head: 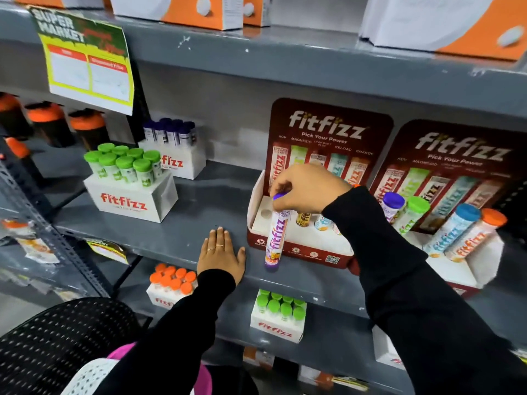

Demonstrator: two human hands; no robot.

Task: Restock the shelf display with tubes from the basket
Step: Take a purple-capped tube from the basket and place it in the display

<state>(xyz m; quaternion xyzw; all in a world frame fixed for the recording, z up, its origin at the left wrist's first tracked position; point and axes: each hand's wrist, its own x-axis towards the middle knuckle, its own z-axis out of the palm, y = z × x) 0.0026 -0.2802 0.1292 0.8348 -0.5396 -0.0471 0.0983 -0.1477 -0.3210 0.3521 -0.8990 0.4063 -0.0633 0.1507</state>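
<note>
Nearest the camera, at about 7 o'clock in the view, sits the black mesh basket (65,334); its contents cannot be made out from here. Just beyond it, the left hand (221,256) lies flat and released, palm down on the front lip of the grey shelf (199,212), grasping nothing. At 3 o'clock from that hand, and close by, hangs the purple-capped tube (276,238), its long axis nearly upright with the cap up and the base tipped slightly toward the person. The right hand (306,188) pinches it by the cap from above, fingers closed on the lid. The tube's base hangs in front of the red front wall of the display tray (296,246), so it is not yet seated in a slot. The move appears to turn on this: an empty round hole (266,213) in the tray's white insert lies just at 11 o'clock from the tube's body, behind that wall, so the base would need lifting over the wall and lowering straight down. The right hand is plainly the one to do it. Further along the insert stand a few seated tubes, partly hidden by the sleeve. At 3 o'clock a second display tray (467,269) holds purple, green, blue and orange-capped tubes leaning back. Farther off at 10 o'clock, a white carton (131,201) holds green-capped tubes upright.
</note>
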